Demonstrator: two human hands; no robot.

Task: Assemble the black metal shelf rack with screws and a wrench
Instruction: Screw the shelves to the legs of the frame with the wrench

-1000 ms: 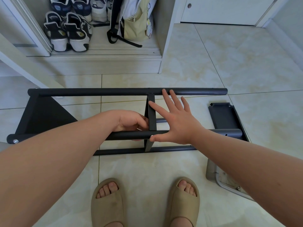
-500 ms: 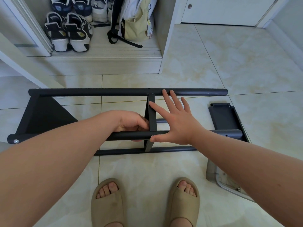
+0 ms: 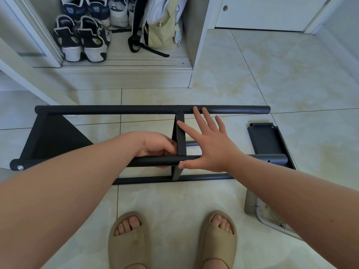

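On the rack (image 3: 116, 109) nothing has moved: left hand (image 3: 155, 148) grips the tube (image 3: 275, 159), right hand (image 3: 209, 146) rests flat, released, likely just steadying.

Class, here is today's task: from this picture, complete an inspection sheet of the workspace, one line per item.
Surface: tiled floor, glossy beige.
Job's things: black rack frame lying on the floor, cross panel between its tubes; screw in the near-left tube end; loose black panel to the right; no wrench seen.
Clutter: metal-edged object at lower right, partly hidden.
Hands: left hand grips the near tube beside the cross panel; right hand open, fingers spread over the frame.
Cables: nothing seen.
Surroundings: shoes and bag in an open cabinet; white door.
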